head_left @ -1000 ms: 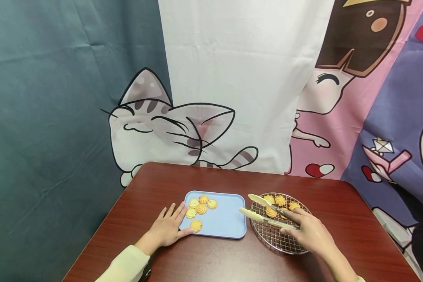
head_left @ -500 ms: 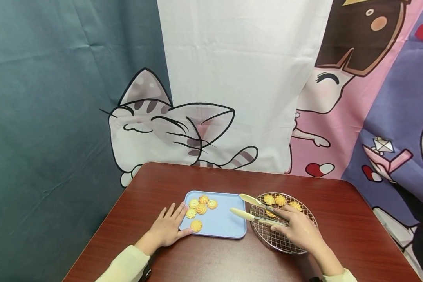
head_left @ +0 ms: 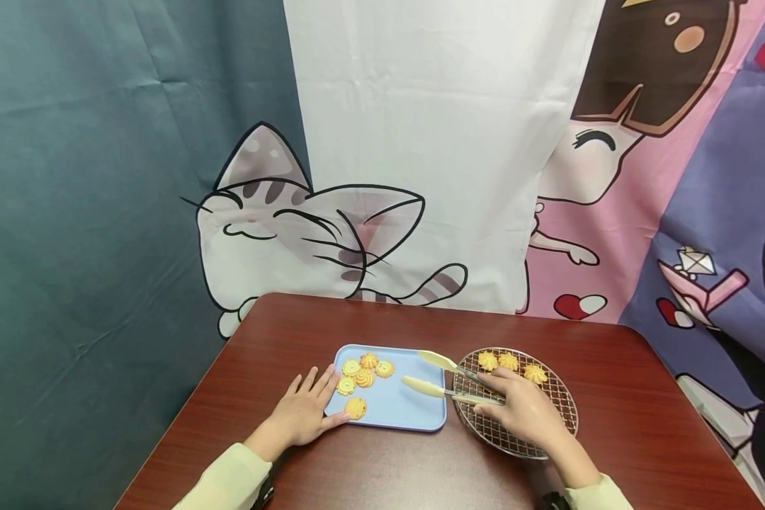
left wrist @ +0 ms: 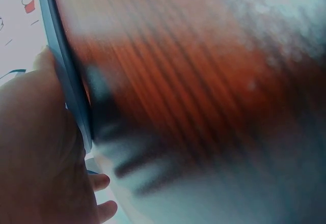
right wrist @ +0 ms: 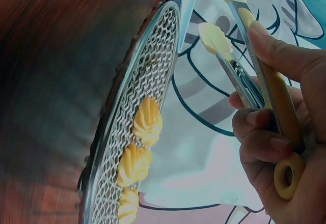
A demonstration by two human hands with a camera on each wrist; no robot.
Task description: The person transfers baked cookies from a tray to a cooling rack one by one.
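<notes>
My left hand touches the blue tray with straight fingers, probably for steadying it; my right hand grips parted tongs.

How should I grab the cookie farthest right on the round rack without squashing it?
I'd probably come from above with the tongs and gently pinch the cookie by opposite edges: it rests on the flat wire rack, ridged top facing up, with no other cookie on its right.
</notes>
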